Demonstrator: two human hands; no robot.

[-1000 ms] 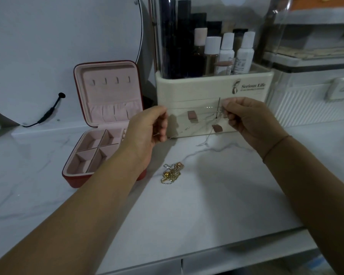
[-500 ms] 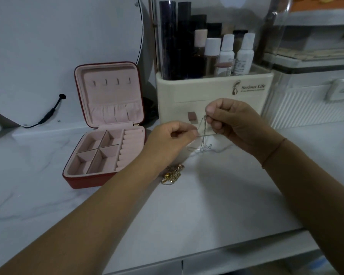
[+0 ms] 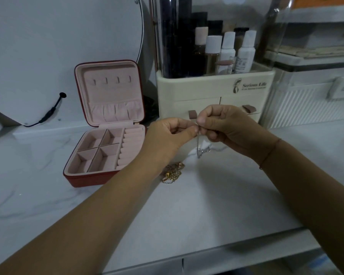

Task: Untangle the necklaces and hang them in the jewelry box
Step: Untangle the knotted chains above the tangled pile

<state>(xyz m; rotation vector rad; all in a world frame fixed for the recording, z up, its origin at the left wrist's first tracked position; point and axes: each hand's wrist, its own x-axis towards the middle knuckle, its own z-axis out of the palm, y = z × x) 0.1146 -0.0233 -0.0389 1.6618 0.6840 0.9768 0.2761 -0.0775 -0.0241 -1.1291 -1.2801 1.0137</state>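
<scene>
Pinching silver necklace — left hand and right hand fingers clamped together.

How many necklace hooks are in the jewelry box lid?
4, in one row high on the jewelry box lid: leftmost hook, second hook, third hook, rightmost hook. All bare; none looks hidden.

Count: left hand + right hand = 2. 1 silver chain, 1 gold tangle, strand count unclear. 1 jewelry box: 4 hooks, 4 square compartments. 1 organizer, 2 drawer tabs. 4 light-capped bottles. 1 round mirror.
</scene>
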